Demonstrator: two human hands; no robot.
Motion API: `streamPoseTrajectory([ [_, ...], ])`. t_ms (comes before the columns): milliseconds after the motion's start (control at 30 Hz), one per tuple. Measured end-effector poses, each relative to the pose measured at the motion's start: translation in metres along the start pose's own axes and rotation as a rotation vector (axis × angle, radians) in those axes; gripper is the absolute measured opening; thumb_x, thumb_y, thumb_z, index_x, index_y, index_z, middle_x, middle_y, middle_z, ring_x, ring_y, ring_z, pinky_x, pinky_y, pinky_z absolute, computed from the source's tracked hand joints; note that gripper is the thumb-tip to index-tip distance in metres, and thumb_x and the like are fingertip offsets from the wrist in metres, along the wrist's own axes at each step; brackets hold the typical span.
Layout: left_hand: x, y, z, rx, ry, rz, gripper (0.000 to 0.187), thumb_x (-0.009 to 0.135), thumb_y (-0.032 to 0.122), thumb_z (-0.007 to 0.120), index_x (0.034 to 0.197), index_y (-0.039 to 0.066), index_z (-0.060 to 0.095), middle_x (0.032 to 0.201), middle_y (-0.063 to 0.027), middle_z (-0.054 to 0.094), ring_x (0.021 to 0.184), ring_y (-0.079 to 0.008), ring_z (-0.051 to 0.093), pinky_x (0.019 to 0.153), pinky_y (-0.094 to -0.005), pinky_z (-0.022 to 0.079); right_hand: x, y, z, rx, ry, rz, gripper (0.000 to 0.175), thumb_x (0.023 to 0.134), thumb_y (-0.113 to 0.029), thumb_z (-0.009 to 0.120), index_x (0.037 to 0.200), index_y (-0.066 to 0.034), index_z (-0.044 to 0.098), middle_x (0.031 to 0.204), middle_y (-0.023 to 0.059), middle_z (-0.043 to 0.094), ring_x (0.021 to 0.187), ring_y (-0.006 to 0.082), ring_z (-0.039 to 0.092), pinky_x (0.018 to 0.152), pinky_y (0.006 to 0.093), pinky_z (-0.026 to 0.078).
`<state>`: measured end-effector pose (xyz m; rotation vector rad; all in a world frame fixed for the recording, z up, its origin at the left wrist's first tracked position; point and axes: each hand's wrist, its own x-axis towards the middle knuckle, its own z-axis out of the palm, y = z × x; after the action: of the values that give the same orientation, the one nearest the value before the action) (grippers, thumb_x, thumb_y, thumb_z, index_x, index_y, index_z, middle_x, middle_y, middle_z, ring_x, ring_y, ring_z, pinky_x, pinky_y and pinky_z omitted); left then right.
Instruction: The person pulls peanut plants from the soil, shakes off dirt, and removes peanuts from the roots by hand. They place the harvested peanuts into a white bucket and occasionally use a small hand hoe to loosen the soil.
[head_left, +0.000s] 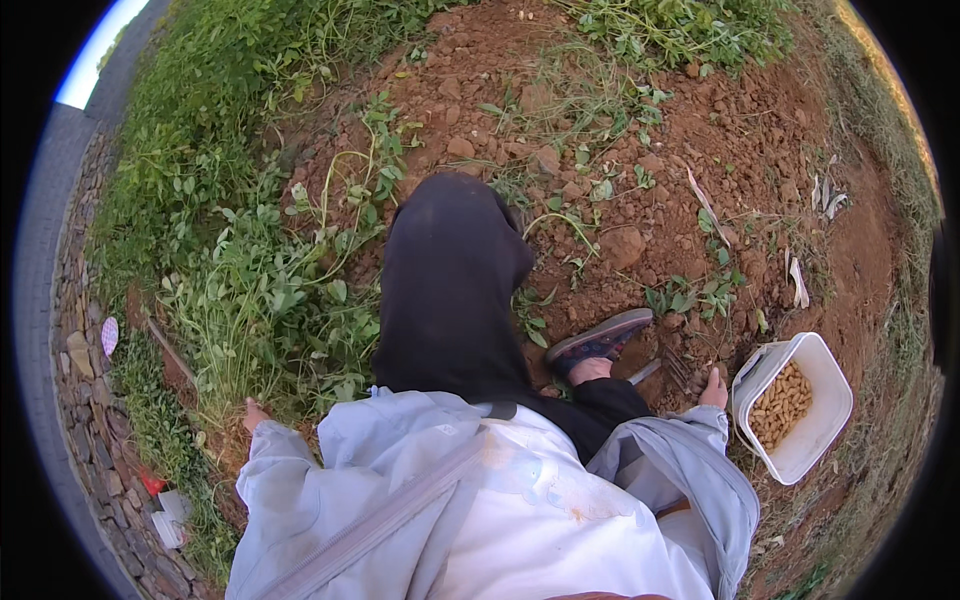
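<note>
My left hand is at the root end of a heap of leafy green peanut plants. Its fingers touch the stems, but the sleeve and stalks hide whether they are closed round them. On the other side, my right hand is low over the red soil beside a white plastic bucket. Unshelled peanuts cover the bucket's bottom. Just left of that hand, a pronged metal hand tool rests on the ground. What the right hand's fingers hold, if anything, is unclear.
My bent knee and shoe are over cloddy red soil. More green plants lie at the top. A stone edging and grey paving run along the left. Dry husks lie above the bucket.
</note>
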<state>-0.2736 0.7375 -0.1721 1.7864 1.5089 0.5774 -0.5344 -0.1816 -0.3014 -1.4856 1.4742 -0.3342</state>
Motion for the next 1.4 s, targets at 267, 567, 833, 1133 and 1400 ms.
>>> streamPoseTrajectory([
  [267, -0.201, -0.008, 0.08, 0.163, -1.082, -0.405, 0.051, 0.094, 0.046, 0.043, 0.113, 0.0, 0.055, 0.106, -0.0155, 0.063, 0.095, -0.0302, 0.061, 0.082, -0.0447, 0.049, -0.064, -0.074, 0.035, -0.042, -0.27, 0.09, 0.042, 0.09, -0.041, 0.054, 0.081, -0.0002, 0.057, 0.063, 0.0086, 0.059, 0.042, 0.0153, 0.053, 0.035, 0.0269, 0.038],
  [567, -0.105, 0.222, 0.16, 0.816, -0.058, 0.917, 0.069, 0.079, 0.049, 0.058, 0.129, 0.003, 0.047, 0.124, -0.0205, 0.054, 0.11, -0.0332, 0.054, 0.094, -0.0384, 0.041, -0.105, -0.034, 0.047, -0.46, -0.452, 0.161, 0.044, 0.089, -0.038, 0.055, 0.087, 0.0046, 0.064, 0.065, 0.0124, 0.065, 0.046, 0.0207, 0.061, 0.047, 0.0323, 0.049],
  [833, -0.178, 0.089, 0.203, 1.03, -0.751, 0.733, 0.052, 0.079, 0.035, 0.055, 0.118, 0.001, 0.05, 0.104, -0.0253, 0.061, 0.099, -0.0409, 0.057, 0.086, -0.0457, 0.044, -0.072, -0.035, 0.089, -1.333, -0.515, 0.308, 0.067, 0.084, -0.057, 0.046, 0.113, 0.0022, 0.06, 0.121, 0.0254, 0.054, 0.119, 0.0398, 0.046, 0.103, 0.0437, 0.033],
  [1133, -0.302, 0.091, 0.242, 1.606, -1.894, 0.868, 0.046, 0.084, 0.034, 0.053, 0.117, 0.003, 0.052, 0.105, -0.0176, 0.062, 0.094, -0.0288, 0.06, 0.08, -0.0383, 0.048, -0.026, 0.013, 0.138, -1.242, -0.588, 0.316, 0.066, 0.076, -0.049, 0.056, 0.112, 0.0069, 0.057, 0.114, 0.029, 0.057, 0.114, 0.0421, 0.049, 0.099, 0.0428, 0.036],
  [1400, -0.452, 0.228, 0.426, 1.139, -2.272, 0.624, 0.025, 0.088, 0.022, 0.05, 0.1, 0.005, 0.063, 0.086, -0.007, 0.067, 0.073, -0.0175, 0.065, 0.066, -0.0314, 0.052, -0.017, 0.028, 0.127, -1.156, -0.443, 0.499, 0.067, 0.073, -0.046, 0.058, 0.112, 0.0081, 0.056, 0.112, 0.0303, 0.057, 0.113, 0.0425, 0.05, 0.098, 0.0429, 0.036],
])
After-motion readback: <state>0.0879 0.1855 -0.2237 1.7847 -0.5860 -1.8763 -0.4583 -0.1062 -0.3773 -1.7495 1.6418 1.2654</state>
